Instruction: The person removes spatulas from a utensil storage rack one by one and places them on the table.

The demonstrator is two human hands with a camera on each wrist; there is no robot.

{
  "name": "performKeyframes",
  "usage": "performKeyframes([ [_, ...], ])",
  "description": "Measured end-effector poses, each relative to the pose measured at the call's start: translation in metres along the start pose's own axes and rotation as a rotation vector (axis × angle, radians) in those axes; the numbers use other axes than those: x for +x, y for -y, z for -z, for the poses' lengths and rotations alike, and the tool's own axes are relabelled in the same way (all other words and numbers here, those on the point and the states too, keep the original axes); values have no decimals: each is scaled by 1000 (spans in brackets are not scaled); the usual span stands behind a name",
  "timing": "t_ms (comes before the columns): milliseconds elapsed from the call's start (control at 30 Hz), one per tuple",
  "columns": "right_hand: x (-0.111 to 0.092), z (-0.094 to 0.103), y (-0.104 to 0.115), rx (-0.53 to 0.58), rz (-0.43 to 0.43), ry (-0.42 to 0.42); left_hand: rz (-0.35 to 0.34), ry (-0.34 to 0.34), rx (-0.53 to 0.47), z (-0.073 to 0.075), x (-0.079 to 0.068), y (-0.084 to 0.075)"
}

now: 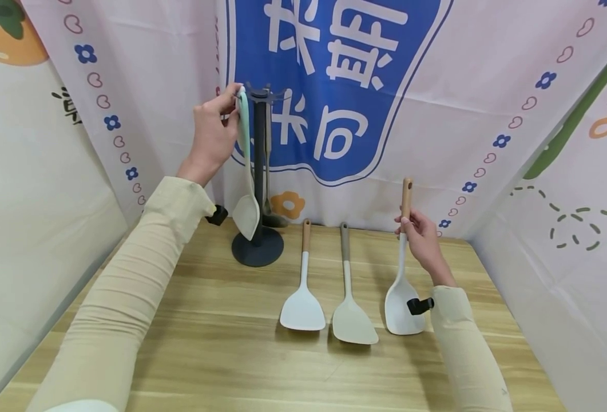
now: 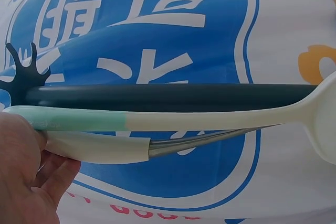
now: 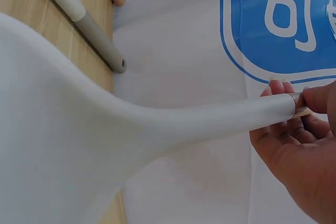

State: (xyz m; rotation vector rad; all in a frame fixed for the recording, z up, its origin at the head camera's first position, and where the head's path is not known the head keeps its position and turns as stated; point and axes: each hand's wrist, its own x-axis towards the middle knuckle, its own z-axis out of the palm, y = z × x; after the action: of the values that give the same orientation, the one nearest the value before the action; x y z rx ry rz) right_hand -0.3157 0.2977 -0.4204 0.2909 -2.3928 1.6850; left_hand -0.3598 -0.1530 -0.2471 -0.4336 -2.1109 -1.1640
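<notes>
At the top of a dark utensil stand (image 1: 258, 171), my left hand (image 1: 213, 134) pinches the mint handle end of a cream spatula (image 1: 246, 214). The spatula hangs head down beside the pole; whether its handle is on a hook is hidden by my fingers. In the left wrist view, a cream handle (image 2: 100, 148) with a metal shaft hangs just behind it. My right hand (image 1: 423, 237) grips a white spatula (image 1: 403, 309) low on its wooden handle. That spatula tilts handle up, its head low over the table; contact with the table cannot be told.
Two spatulas lie on the wooden table (image 1: 221, 355): a white one with a wooden handle (image 1: 303, 309), and a cream one with a grey handle (image 1: 353, 320). A metal utensil (image 1: 274, 219) hangs behind the stand. Printed cloth (image 1: 179, 51) hangs behind the table.
</notes>
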Motion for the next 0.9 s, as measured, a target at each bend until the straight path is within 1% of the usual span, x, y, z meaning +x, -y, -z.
performKeyframes([
  [267,-3,5,-12,-43,-65,24,10,-2,-6,0,0,0],
  [467,-3,4,-26,-43,-101,39,19,5,-5,1,-1,0],
  [633,-1,3,-39,-36,-145,69,29,8,2,1,-2,0],
  [733,0,1,-47,-49,-168,93,25,4,2,0,-2,1],
  [900,2,0,-55,-59,-201,104,23,7,4,0,-1,2],
])
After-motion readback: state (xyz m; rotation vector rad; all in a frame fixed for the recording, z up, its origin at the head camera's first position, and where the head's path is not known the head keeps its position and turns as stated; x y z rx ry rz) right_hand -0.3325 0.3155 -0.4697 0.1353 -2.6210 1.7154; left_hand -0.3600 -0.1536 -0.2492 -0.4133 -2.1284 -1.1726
